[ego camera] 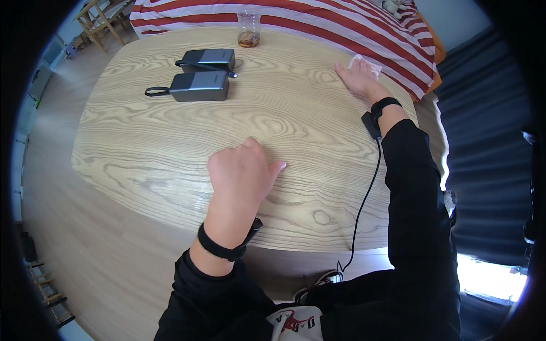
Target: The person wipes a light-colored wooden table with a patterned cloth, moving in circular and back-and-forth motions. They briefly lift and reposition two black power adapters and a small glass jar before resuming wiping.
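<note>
Over the far right edge of the wooden table (294,128), my right hand (362,81) presses a pink-and-white cloth (375,69) under its fingers, the thumb spread to the left. My left hand (241,170) is near the table's front middle, fingers curled under and thumb sticking out to the right. Nothing shows in it, though the palm side is hidden. Two grey-and-black power banks stand at the back left. The nearer power bank (200,87) has a black loop at its left; a short black cable lies along the farther power bank (217,57).
A clear plastic jar (248,32) with brown contents stands at the far edge. Beyond it is a bed with a red-and-white striped cover (315,19). A black cable (362,204) hangs from my right wrist device (372,123) over the front edge. A dark curtain (486,140) hangs on the right.
</note>
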`<control>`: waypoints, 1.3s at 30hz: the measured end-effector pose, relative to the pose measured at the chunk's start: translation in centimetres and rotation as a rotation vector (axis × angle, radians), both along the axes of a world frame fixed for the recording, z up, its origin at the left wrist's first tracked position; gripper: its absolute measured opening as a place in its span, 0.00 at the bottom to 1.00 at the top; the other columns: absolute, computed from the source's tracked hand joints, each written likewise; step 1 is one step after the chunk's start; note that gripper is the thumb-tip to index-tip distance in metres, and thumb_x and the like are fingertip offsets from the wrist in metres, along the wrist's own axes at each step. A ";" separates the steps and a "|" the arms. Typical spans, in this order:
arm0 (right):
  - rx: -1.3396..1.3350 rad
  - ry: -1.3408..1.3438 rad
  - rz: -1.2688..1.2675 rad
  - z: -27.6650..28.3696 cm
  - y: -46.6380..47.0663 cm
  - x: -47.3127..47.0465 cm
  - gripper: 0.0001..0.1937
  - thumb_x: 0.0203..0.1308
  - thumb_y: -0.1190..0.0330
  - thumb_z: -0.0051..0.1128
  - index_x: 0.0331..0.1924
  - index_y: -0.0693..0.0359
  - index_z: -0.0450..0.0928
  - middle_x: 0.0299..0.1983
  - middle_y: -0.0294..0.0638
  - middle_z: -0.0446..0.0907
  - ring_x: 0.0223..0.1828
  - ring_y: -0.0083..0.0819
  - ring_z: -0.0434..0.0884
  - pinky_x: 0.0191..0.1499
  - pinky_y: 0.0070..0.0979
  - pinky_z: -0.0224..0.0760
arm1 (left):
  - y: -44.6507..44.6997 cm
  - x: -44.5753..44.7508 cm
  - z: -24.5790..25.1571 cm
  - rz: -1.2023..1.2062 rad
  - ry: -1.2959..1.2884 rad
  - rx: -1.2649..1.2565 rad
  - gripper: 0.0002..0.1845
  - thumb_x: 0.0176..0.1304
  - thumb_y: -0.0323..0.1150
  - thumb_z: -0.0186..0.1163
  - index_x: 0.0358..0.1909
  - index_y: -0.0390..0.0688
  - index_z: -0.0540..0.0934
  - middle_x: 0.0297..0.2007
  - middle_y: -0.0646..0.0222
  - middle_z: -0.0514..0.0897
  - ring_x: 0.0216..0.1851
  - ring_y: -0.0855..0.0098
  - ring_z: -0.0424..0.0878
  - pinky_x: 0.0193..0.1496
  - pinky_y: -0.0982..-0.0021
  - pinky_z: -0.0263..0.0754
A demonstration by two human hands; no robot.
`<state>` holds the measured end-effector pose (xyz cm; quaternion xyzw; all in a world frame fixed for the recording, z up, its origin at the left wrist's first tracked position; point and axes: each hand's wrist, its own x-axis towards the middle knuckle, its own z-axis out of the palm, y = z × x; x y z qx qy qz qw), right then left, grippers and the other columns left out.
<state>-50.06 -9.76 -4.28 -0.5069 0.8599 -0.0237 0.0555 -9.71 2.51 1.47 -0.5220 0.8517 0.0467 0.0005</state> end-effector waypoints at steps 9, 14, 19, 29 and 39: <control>-0.028 -0.004 0.045 -0.2 0.6 -0.9 0.60 0.72 0.21 0.30 0.89 0.67 0.44 0.91 0.58 0.41 0.92 0.52 0.38 0.90 0.50 0.29 | -0.1 -0.4 0.0 0.001 -0.025 -0.041 0.37 0.63 0.70 0.70 0.35 0.40 0.85 0.23 0.56 0.89 0.28 0.53 0.91 0.31 0.57 0.83; 0.006 0.003 0.094 0.3 0.5 -1.1 0.61 0.71 0.20 0.30 0.89 0.67 0.45 0.91 0.57 0.42 0.92 0.52 0.39 0.90 0.50 0.31 | 0.5 0.2 -0.5 -0.019 -0.008 -0.095 0.37 0.62 0.70 0.70 0.33 0.39 0.83 0.22 0.56 0.87 0.26 0.52 0.89 0.29 0.56 0.82; 0.061 0.027 0.127 1.2 0.7 -1.1 0.61 0.71 0.20 0.31 0.89 0.66 0.44 0.91 0.56 0.42 0.92 0.52 0.39 0.90 0.50 0.31 | 1.0 0.4 -0.6 -0.008 -0.025 -0.143 0.36 0.62 0.69 0.72 0.30 0.39 0.82 0.20 0.56 0.85 0.24 0.52 0.88 0.28 0.57 0.81; 0.032 -0.002 0.185 0.9 0.5 -2.9 0.60 0.73 0.21 0.34 0.89 0.65 0.44 0.91 0.55 0.41 0.92 0.51 0.38 0.90 0.48 0.31 | 2.7 0.7 -1.6 0.074 0.055 -0.157 0.32 0.63 0.61 0.75 0.30 0.38 0.81 0.36 0.52 0.87 0.43 0.50 0.88 0.43 0.53 0.84; -0.036 -0.017 0.238 0.5 1.5 -3.3 0.60 0.72 0.21 0.35 0.88 0.67 0.47 0.91 0.56 0.42 0.92 0.51 0.39 0.89 0.47 0.32 | 7.8 3.7 -0.3 0.005 0.211 -0.255 0.31 0.67 0.53 0.74 0.58 0.37 0.83 0.64 0.39 0.84 0.68 0.38 0.82 0.67 0.48 0.81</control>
